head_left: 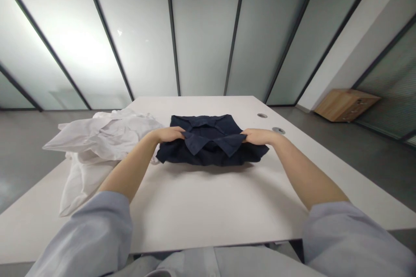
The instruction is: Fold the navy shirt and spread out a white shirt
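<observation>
1. White clothes (121, 136): rumpled pile on the pale table (208, 207), part hanging past its left edge. Left forearm crosses in front of the pile's right side.
2. Left hand (170, 134): fingers closed on the left end of the collar edge, fingertips hidden by cloth.
3. Navy shirt (208, 125): folded bundle mid-table, just right of the pile. Collar faces the wearer, both points angled down, near edge lifted slightly with shadow below.
4. Right hand (258, 136): same pinch at the collar's right end, fingertips also covered.
5. Two round grommets (278, 130) in the tabletop, near the right hand.
6. Wooden cabinet (344, 106): on the floor, far right.
</observation>
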Motion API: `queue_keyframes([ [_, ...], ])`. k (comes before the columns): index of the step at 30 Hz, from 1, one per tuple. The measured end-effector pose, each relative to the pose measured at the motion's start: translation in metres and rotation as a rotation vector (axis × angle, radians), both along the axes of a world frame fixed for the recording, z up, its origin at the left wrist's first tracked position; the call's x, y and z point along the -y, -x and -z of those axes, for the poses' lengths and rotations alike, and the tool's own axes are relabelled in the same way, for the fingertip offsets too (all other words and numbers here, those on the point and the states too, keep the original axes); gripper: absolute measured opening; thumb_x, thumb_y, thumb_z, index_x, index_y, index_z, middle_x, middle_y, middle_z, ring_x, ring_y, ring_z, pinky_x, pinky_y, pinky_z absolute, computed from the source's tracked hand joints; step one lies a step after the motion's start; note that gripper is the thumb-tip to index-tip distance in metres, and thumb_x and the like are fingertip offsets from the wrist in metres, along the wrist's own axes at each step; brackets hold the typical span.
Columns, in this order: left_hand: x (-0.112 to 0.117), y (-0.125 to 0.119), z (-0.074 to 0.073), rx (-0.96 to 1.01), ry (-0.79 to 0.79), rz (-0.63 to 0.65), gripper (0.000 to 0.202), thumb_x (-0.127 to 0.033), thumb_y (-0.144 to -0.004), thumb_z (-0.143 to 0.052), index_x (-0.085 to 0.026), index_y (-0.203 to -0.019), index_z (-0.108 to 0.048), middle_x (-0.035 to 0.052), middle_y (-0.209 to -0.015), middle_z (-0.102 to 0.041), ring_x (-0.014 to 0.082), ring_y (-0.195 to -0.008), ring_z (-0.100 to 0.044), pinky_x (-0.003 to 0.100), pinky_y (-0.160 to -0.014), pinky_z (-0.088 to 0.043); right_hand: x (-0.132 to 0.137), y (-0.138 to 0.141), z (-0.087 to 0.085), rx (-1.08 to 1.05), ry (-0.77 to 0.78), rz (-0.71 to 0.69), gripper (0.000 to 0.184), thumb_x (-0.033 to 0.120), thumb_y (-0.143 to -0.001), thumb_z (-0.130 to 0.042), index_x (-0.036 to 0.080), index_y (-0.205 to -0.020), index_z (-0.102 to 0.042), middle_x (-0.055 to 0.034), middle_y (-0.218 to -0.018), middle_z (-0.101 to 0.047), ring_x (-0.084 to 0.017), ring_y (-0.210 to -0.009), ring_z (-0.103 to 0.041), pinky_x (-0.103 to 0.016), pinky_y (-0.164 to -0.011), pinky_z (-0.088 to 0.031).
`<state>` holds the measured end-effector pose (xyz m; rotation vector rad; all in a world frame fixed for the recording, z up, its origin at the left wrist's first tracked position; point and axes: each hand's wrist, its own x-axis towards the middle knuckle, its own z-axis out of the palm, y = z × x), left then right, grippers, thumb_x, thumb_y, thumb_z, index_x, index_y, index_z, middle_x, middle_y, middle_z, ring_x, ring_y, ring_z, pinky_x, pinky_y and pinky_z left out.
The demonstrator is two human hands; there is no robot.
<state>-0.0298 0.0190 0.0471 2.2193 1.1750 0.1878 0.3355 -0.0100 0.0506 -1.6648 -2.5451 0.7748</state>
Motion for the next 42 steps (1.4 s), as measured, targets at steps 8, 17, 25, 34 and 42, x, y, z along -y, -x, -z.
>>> queue_keyframes([
  [8, -0.057, -0.013, 0.028, -0.300, -0.480, -0.494, 0.035, -0.020, -0.085, -0.040, -0.015, -0.114, -0.060, 0.0135, -0.116, -0.067, 0.0245, -0.110, -0.062, 0.031, -0.090, -0.047, -0.070, 0.019, 0.028, 0.135, -0.469, 0.367, 0.041, 0.012, -0.084, -0.043, 0.018, -0.118, -0.064, -0.0101, -0.122, -0.066, -0.022, -0.108, -0.061, -0.026, -0.087, -0.045],
  [17, -0.040, -0.019, 0.071, -0.460, -0.402, -0.474, 0.032, -0.025, -0.088, -0.040, -0.015, -0.112, -0.060, 0.0178, -0.115, -0.067, 0.0282, -0.108, -0.063, 0.035, -0.087, -0.049, -0.074, 0.025, 0.074, 0.298, -0.282, 0.354, 0.031, 0.020, -0.086, -0.049, 0.021, -0.111, -0.067, -0.0115, -0.115, -0.068, -0.025, -0.101, -0.064, -0.030, -0.081, -0.048],
  [25, -0.019, 0.000, 0.032, -0.384, -0.212, -0.151, 0.026, -0.029, -0.081, -0.047, -0.017, -0.090, -0.068, 0.0073, -0.095, -0.072, 0.0229, -0.090, -0.066, 0.028, -0.077, -0.049, -0.031, -0.004, 0.044, 0.187, -0.166, 0.152, 0.026, 0.014, -0.079, -0.050, 0.019, -0.092, -0.072, -0.0077, -0.102, -0.073, -0.022, -0.090, -0.066, -0.026, -0.076, -0.047],
  [34, -0.060, 0.025, -0.021, -0.402, -0.053, -0.159, 0.027, -0.025, -0.061, -0.059, -0.019, -0.084, -0.072, 0.0005, -0.080, -0.071, 0.0202, -0.079, -0.064, 0.024, -0.070, -0.048, -0.077, -0.038, 0.005, -0.056, -0.255, 0.324, 0.016, 0.015, -0.067, -0.062, 0.018, -0.080, -0.070, -0.0027, -0.081, -0.071, -0.018, -0.078, -0.062, -0.024, -0.070, -0.046],
  [42, -0.110, 0.015, 0.010, -0.511, -0.341, -0.554, 0.036, -0.025, -0.070, -0.057, -0.017, -0.101, -0.072, 0.0132, -0.107, -0.071, 0.0272, -0.103, -0.063, 0.029, -0.085, -0.049, -0.123, -0.022, 0.023, 0.061, -0.289, 0.555, 0.020, 0.022, -0.072, -0.062, 0.014, -0.086, -0.072, -0.0057, -0.079, -0.070, -0.020, -0.076, -0.063, -0.025, -0.067, -0.045],
])
